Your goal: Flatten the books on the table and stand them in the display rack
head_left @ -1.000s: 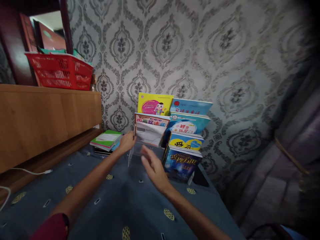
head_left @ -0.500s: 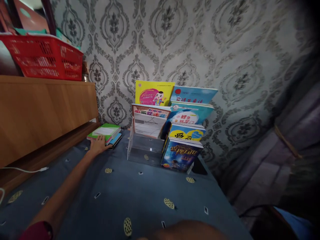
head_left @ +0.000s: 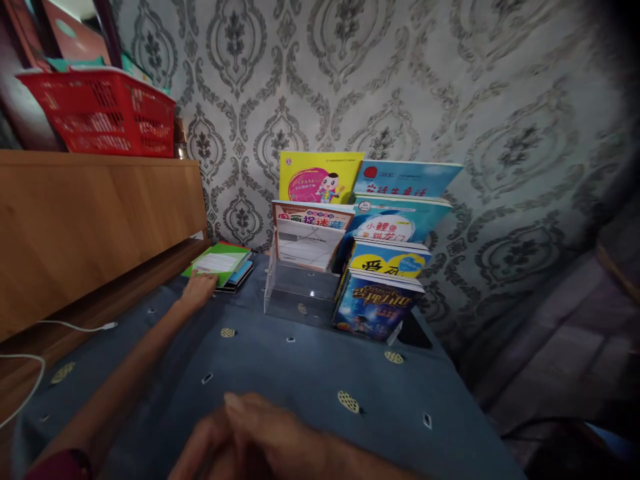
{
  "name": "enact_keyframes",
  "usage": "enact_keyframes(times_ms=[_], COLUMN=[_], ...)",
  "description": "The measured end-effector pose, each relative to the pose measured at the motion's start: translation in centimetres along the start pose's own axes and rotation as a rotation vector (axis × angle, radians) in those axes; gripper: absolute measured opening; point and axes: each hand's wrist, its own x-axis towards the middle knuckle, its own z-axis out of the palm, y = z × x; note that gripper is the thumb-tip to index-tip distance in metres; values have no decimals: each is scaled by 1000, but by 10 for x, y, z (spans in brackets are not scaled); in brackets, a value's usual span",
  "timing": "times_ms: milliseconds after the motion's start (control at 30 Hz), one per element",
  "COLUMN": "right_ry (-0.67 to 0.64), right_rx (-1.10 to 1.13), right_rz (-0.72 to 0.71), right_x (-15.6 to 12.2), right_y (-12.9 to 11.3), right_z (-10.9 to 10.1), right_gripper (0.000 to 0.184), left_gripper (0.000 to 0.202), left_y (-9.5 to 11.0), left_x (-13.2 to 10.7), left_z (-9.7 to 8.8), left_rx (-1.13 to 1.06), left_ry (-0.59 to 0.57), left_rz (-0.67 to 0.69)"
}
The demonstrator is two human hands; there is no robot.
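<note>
Left hand [head_left: 200,291] at edge of green book [head_left: 231,260], right hand [head_left: 263,430] over open cloth [head_left: 290,367], both grips unclear

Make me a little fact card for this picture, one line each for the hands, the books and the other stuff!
Left hand: fingers at the green book, on top of a small pile
Right hand: low in the picture, above the dark cloth; no book seen in it
Stand: see-through, holding books in two columns
Left column: yellow book at the back
Right column: dark blue book at the front
Basket: red, on the wooden cabinet
</note>
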Motion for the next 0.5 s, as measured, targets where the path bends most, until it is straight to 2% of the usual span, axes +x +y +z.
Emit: enact_keyframes(times_ms=[100, 233, 300, 400, 500], right_ry=[252, 657, 804, 959, 1085], right_rx=[7, 42, 82, 107, 31], right_rz=[-56, -113, -125, -157, -239], right_x=[-16, -46, -61, -78, -88], right_y=[-10, -3, 4, 10, 11], right_z=[-24, -60, -77, -96, -108], right_gripper=[77, 63, 56, 51, 54], left_gripper=[29, 27, 25, 23, 25], left_y=[5, 26, 45, 82, 114], left_x=[-1, -9, -20, -43, -64], left_z=[-8, -18, -23, -32, -40], left_rx=[35, 56, 59, 32, -255], left_ry=[8, 25, 33, 36, 14], left_rz=[41, 99, 123, 134, 119])
